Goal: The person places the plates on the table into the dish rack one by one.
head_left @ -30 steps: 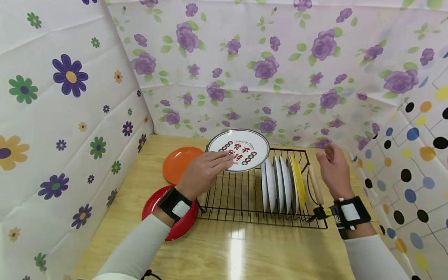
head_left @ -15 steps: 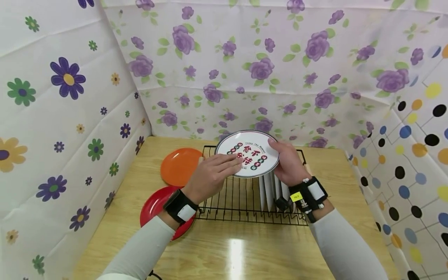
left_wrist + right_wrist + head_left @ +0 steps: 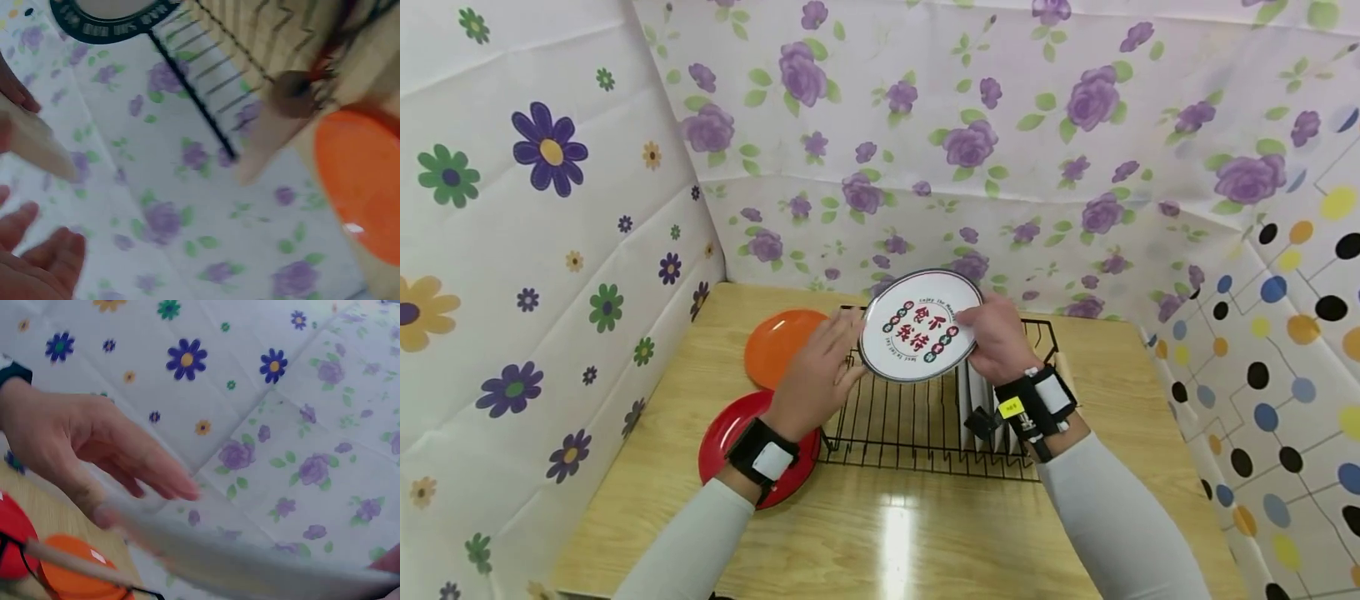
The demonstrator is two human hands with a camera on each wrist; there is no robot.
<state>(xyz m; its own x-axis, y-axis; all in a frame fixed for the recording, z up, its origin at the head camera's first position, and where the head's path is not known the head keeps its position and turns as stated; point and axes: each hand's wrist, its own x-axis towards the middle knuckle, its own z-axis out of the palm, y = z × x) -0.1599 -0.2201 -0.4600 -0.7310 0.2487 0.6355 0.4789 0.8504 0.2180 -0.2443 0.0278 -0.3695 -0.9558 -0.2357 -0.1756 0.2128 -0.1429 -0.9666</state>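
Observation:
A white plate (image 3: 917, 342) with a dark rim and red lettering is held tilted above the rack. My right hand (image 3: 1000, 340) grips its right edge, thumb on the printed face. At the plate's left edge is my left hand (image 3: 812, 379), fingers fairly straight and thumb close to the rim; whether it touches is unclear. The right wrist view shows that left hand (image 3: 87, 437) beside the blurred plate (image 3: 250, 562). Below is a black wire dish rack (image 3: 895, 425) with wooden handles. Several plates (image 3: 972, 387) stand in its right part, partly hidden by my right hand and wrist.
An orange plate (image 3: 778, 346) lies on the wooden table (image 3: 880, 533) left of the rack. In front of it is a red plate (image 3: 718, 442), partly under my left wrist. Flowered and dotted sheets (image 3: 880, 142) wall in the table's back and sides.
My right hand has come in from the right and taken hold of the white plate's right edge. My left hand has slid off the plate's face to its left edge. The plate now tilts more.

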